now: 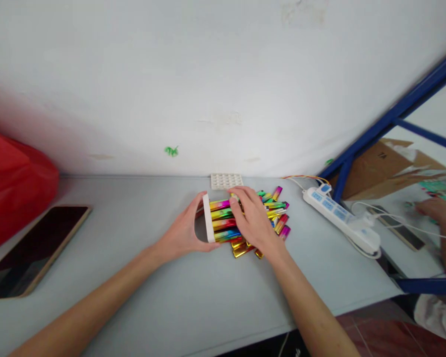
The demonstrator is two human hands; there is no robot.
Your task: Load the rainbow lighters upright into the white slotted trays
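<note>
White at the table's [134, 201] middle, the rack [208, 218] of shiny tubes [223, 214] is gripped by the wide-spread left hand [184, 231] while the curled right hand [254, 219], hold hidden, seems to be seating them, needing steady bracing.

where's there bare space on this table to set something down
Bare grey tabletop shows between the phone and left hand, between the forearms toward the near edge, and between the right forearm and power strip. Crowded: the middle, where both hands, the white holder and shiny tubes bunch together.
</note>
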